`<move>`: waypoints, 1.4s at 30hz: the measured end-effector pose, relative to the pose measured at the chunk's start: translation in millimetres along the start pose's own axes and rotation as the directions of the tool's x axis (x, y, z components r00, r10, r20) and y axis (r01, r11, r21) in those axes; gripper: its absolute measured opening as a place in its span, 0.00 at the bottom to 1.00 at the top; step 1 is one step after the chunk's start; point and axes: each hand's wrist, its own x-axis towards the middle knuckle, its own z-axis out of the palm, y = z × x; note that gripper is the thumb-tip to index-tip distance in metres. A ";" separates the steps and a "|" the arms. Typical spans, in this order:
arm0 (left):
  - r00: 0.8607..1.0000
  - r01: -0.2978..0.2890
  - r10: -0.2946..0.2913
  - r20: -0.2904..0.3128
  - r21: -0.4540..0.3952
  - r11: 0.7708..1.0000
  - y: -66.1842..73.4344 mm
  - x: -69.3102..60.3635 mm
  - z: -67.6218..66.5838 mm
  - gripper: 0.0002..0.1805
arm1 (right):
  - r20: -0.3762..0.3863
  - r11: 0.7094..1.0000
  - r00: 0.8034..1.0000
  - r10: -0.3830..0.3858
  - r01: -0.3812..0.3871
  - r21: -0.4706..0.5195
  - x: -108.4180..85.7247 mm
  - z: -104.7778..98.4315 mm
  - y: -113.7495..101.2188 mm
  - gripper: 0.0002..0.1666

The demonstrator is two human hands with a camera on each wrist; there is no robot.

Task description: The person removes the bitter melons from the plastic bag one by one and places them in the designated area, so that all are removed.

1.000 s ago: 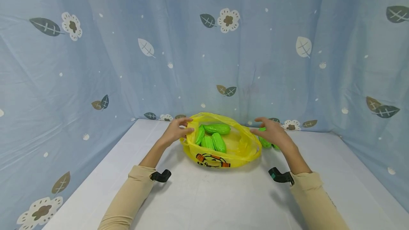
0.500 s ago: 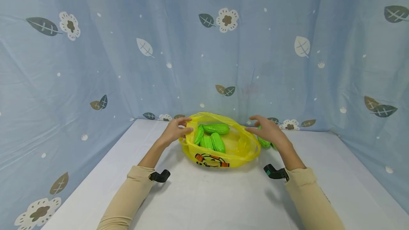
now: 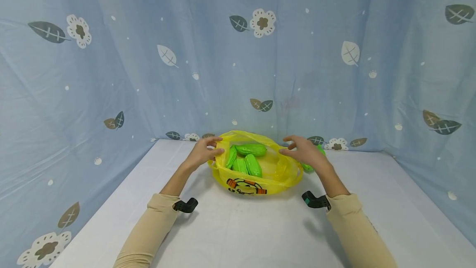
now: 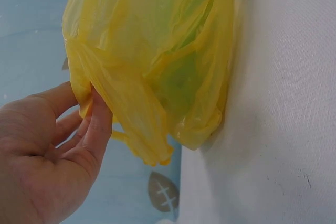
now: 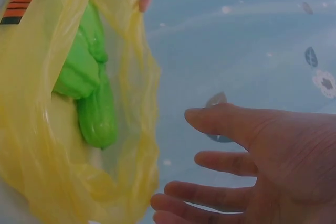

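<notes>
A yellow plastic bag (image 3: pixel 277 182) with a black and orange print lies mouth-up on the table. Several glossy green cucumber-like vegetables (image 3: pixel 251 149) rest inside it, toward its left. At the bag's left rim, my left hand (image 3: pixel 200 152) pinches the plastic between thumb and fingers; the left wrist view shows this grip on the yellow film (image 4: pixel 121 66). Near the right rim hovers my right hand (image 3: pixel 306 151), holding nothing. In the right wrist view its fingers (image 5: pixel 210 195) are spread and nearly straight. Whether they touch the bag is hard to tell.
More green vegetables (image 3: pixel 308 168) lie on the table right of the bag, partly hidden behind my right hand. A white cloth (image 3: pixel 238 235) covers the table. Blue patterned curtains (image 3: pixel 208 44) hang behind and at both sides.
My right hand has moved left toward the bag's right rim, uncovering some green behind it. The left hand keeps its grip in place, and the bag has hardly moved.
</notes>
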 end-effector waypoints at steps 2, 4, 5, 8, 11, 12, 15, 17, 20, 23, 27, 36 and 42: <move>1.000 -0.001 0.001 -0.001 0.001 1.000 0.0 0.1 0.0 0.29 | 0.000 1.000 1.000 -0.009 0.009 0.008 -0.1 0.3 -2.0 0.35; 1.000 -0.001 0.001 -0.002 0.000 1.000 0.0 0.0 -0.1 0.29 | 0.003 1.000 1.000 -0.016 0.016 0.018 -0.1 0.5 -3.7 0.35; 1.000 -0.002 0.002 -0.002 0.000 1.000 0.0 0.0 -0.1 0.29 | 0.004 1.000 1.000 -0.018 0.018 0.021 -0.2 0.5 -4.4 0.35; 1.000 -0.003 0.003 -0.002 0.001 1.000 -0.1 -0.4 -0.2 0.29 | 0.008 0.999 1.000 -0.026 0.025 0.034 0.9 0.6 -6.5 0.36; 1.000 -0.003 0.003 -0.002 0.000 1.000 -0.4 -1.0 -0.4 0.28 | 0.015 0.999 0.999 -0.031 0.031 0.037 2.8 1.4 -8.6 0.36; 1.000 -0.002 0.002 -0.002 0.000 1.000 -0.5 -1.2 -0.4 0.28 | 0.017 0.999 0.999 -0.033 0.032 0.037 3.7 1.9 -9.4 0.35; 1.000 0.000 0.000 -0.001 -0.005 1.000 -0.9 -1.3 -0.5 0.28 | 0.028 0.998 0.999 -0.033 0.032 0.051 5.3 3.0 -11.5 0.35; 1.000 0.000 0.000 0.000 -0.008 1.000 -1.0 -1.3 -0.5 0.28 | 0.037 0.997 0.999 -0.030 0.027 0.068 6.1 3.7 -12.3 0.35; 1.000 0.001 -0.001 -0.001 -0.007 1.000 -0.4 -1.0 -0.5 0.28 | 0.052 0.994 0.998 -0.030 0.025 0.102 6.9 4.2 -13.6 0.36; 1.000 0.003 -0.003 -0.002 -0.002 1.000 0.2 -0.6 -0.5 0.28 | 0.070 0.992 0.997 -0.031 0.023 0.123 8.3 4.5 -15.7 0.37; 1.000 0.004 -0.004 -0.004 -0.001 1.000 0.5 -0.9 -0.3 0.28 | 0.084 0.990 0.996 -0.028 0.016 0.137 11.4 6.5 -17.8 0.37; 1.000 0.000 0.000 -0.003 0.005 1.000 1.2 -1.8 0.0 0.28 | 0.094 0.988 0.995 -0.041 0.026 0.149 16.8 12.6 -21.7 0.36; 1.000 -0.004 0.004 -0.002 0.002 1.000 0.7 -1.3 -0.7 0.28 | 0.113 0.986 0.992 -0.049 0.029 0.167 20.7 17.3 -21.5 0.35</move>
